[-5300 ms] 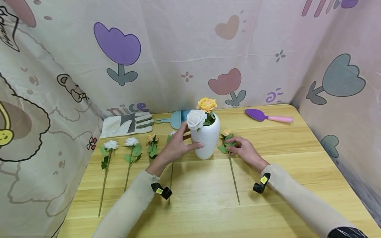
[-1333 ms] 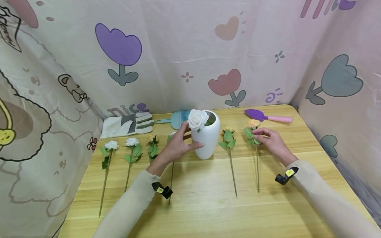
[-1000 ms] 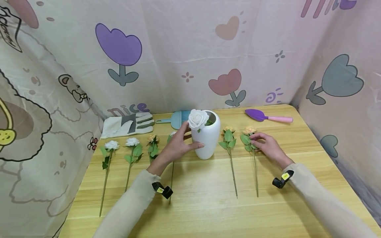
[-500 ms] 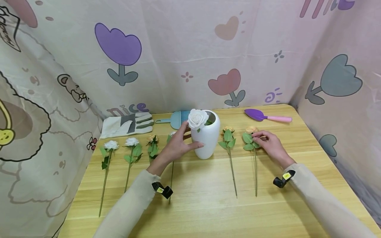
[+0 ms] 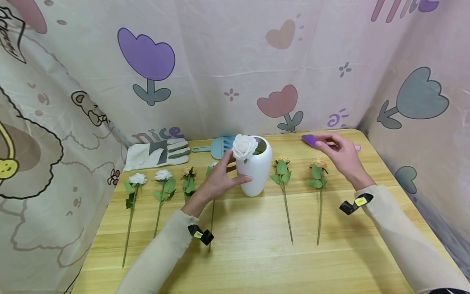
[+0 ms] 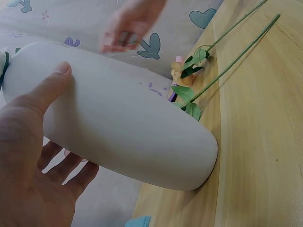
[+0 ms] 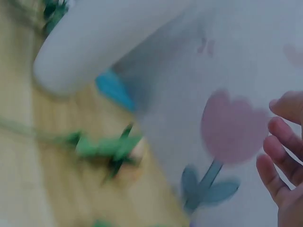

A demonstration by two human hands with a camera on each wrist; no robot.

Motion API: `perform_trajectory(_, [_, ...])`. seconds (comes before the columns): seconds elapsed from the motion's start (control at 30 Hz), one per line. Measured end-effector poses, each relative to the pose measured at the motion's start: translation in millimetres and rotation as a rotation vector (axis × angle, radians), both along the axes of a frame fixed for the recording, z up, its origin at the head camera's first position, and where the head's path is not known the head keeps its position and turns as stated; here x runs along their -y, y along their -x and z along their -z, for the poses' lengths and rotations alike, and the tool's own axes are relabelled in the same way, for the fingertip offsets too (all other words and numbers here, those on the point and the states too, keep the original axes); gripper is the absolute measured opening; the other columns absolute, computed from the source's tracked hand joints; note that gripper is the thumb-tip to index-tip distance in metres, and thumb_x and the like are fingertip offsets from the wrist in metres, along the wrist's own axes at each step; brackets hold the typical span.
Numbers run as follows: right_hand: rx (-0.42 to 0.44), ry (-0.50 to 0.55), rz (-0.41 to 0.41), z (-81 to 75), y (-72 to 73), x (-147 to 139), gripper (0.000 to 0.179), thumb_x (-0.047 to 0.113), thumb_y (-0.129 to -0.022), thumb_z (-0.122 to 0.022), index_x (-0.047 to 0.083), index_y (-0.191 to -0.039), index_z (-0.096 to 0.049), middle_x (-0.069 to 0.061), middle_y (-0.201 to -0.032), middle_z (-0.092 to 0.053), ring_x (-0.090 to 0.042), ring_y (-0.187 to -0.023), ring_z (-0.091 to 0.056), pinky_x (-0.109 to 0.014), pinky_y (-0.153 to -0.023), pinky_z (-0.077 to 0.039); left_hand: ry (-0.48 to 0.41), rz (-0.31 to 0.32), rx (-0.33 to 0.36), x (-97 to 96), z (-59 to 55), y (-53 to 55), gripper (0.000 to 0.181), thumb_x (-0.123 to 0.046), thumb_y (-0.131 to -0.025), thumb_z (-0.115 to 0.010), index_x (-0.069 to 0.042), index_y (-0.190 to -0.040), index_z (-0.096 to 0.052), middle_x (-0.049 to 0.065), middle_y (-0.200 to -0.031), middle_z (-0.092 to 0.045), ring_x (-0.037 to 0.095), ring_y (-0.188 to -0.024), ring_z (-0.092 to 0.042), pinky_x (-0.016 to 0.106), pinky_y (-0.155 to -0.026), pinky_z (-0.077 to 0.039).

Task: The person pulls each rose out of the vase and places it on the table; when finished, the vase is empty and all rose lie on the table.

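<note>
My left hand [image 5: 216,185] grips the white vase [image 5: 256,175] from its left side, thumb across the front and fingers round the back. The vase stands upright on the table, with a white rose [image 5: 244,147] leaning at its mouth. My right hand [image 5: 343,157] is in the air at the right, fingers loosely bent and holding nothing; it overlaps the purple trowel [image 5: 309,140] with a pink handle in the head view. Below it on the table lies a yellow-orange rose [image 5: 318,173], and another yellow-orange rose [image 5: 282,168] lies between that one and the vase.
To the left lie two white roses [image 5: 137,179] and a yellow-orange rose [image 5: 189,174]. A further stem [image 5: 211,220] is partly hidden by the left arm. Along the back are a work glove [image 5: 158,155] and a light-blue toothed tool [image 5: 217,148], in front of a printed curtain [image 5: 205,53].
The yellow rose once in the vase came out; my right hand laid it on the table at the right. That hand has since let go and lifted away. The left hand stayed put.
</note>
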State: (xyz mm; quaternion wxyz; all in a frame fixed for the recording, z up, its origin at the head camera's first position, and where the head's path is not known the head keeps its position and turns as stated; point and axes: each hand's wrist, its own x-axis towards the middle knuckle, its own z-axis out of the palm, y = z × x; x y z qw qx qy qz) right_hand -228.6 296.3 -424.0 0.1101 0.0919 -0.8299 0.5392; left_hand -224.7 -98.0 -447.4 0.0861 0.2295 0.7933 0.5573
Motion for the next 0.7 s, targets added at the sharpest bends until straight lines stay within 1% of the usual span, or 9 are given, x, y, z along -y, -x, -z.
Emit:
perform_trajectory(0.13, [-0.041, 0.107, -0.094, -33.4, -2.2, 29.9, 0.027, 0.014, -0.107, -0.072, 0.005, -0.132, -0.073, 0.004, -0.124, -0.072, -0.008, -0.108, -0.069, -0.013, -0.094, -0.056, -0.001, -0.001, 0.005, 0.3, 0.3, -0.1, 0.101, -0.031, -0.092, -0.091, -0.025, -0.170, -0.028, 0.004, -0.167, -0.046, 0.034, -0.152, -0.050, 0.058, -0.125, -0.045])
perform_trajectory(0.23, [-0.116, 0.173, -0.228, -52.7, -3.6, 57.1, 0.023, 0.000, -0.104, -0.071, -0.001, -0.127, -0.073, -0.002, -0.124, -0.075, -0.013, -0.107, -0.071, -0.017, -0.093, -0.059, -0.003, -0.003, 0.010, 0.6, 0.4, 0.0, 0.101, -0.033, -0.092, -0.091, -0.025, -0.170, -0.028, 0.005, -0.167, -0.046, 0.035, -0.152, -0.050, 0.060, -0.125, -0.045])
perform_trajectory(0.3, [-0.157, 0.166, -0.323, -61.8, -4.6, 75.7, 0.022, -0.005, -0.103, -0.069, -0.005, -0.124, -0.072, -0.004, -0.127, -0.075, -0.016, -0.114, -0.070, -0.021, -0.098, -0.057, -0.006, -0.003, 0.012, 0.9, 0.0, 0.0, 0.101, -0.033, -0.092, -0.091, -0.024, -0.170, -0.028, 0.005, -0.167, -0.046, 0.035, -0.153, -0.049, 0.060, -0.125, -0.044])
perform_trajectory(0.37, [-0.161, 0.116, -0.394, -67.7, -6.5, 92.7, 0.021, -0.003, -0.102, -0.070, -0.002, -0.124, -0.072, -0.002, -0.133, -0.074, -0.016, -0.123, -0.067, -0.025, -0.107, -0.054, -0.004, -0.002, 0.011, 1.1, -0.2, 0.0, 0.101, -0.033, -0.092, -0.091, -0.024, -0.171, -0.027, 0.006, -0.167, -0.046, 0.035, -0.152, -0.050, 0.060, -0.125, -0.044])
perform_trajectory(0.43, [-0.165, 0.018, -0.441, -70.9, -8.0, 107.3, 0.020, 0.005, -0.103, -0.072, 0.007, -0.123, -0.075, 0.003, -0.138, -0.073, -0.015, -0.132, -0.063, -0.032, -0.115, -0.049, 0.000, -0.002, 0.011, 1.2, -0.4, 0.0, 0.101, -0.032, -0.093, -0.090, -0.024, -0.171, -0.027, 0.006, -0.167, -0.046, 0.035, -0.152, -0.050, 0.060, -0.125, -0.045])
perform_trajectory(0.5, [-0.179, -0.089, -0.468, -72.1, -9.3, 118.6, 0.019, 0.014, -0.104, -0.075, 0.018, -0.122, -0.077, 0.008, -0.141, -0.071, -0.013, -0.137, -0.059, -0.041, -0.120, -0.045, 0.005, -0.004, 0.008, 1.0, -0.7, -0.2, 0.101, -0.032, -0.093, -0.090, -0.024, -0.171, -0.026, 0.006, -0.167, -0.046, 0.035, -0.152, -0.050, 0.059, -0.125, -0.045])
perform_trajectory(0.57, [-0.208, -0.167, -0.481, -71.6, -9.1, 126.9, 0.018, 0.018, -0.103, -0.078, 0.025, -0.119, -0.078, 0.009, -0.143, -0.070, -0.013, -0.142, -0.055, -0.049, -0.123, -0.041, 0.008, -0.001, 0.005, 0.8, -1.4, -0.9, 0.102, -0.032, -0.094, -0.089, -0.024, -0.172, -0.025, 0.006, -0.168, -0.045, 0.035, -0.153, -0.049, 0.060, -0.125, -0.044])
perform_trajectory(0.63, [-0.231, -0.204, -0.485, -70.3, -8.7, 132.2, 0.018, 0.017, -0.102, -0.079, 0.026, -0.117, -0.077, 0.006, -0.143, -0.070, -0.016, -0.145, -0.053, -0.056, -0.124, -0.040, 0.007, 0.000, 0.006, 0.5, -1.9, -1.3, 0.102, -0.031, -0.094, -0.089, -0.024, -0.172, -0.024, 0.006, -0.168, -0.045, 0.035, -0.152, -0.049, 0.060, -0.125, -0.044])
perform_trajectory(0.7, [-0.227, -0.207, -0.484, -68.6, -8.4, 135.4, 0.018, 0.016, -0.101, -0.080, 0.024, -0.116, -0.076, 0.002, -0.147, -0.068, -0.020, -0.150, -0.051, -0.060, -0.126, -0.039, 0.003, 0.004, 0.007, 0.3, -2.3, -1.8, 0.101, -0.031, -0.094, -0.089, -0.024, -0.172, -0.024, 0.006, -0.167, -0.045, 0.035, -0.152, -0.049, 0.060, -0.125, -0.044])
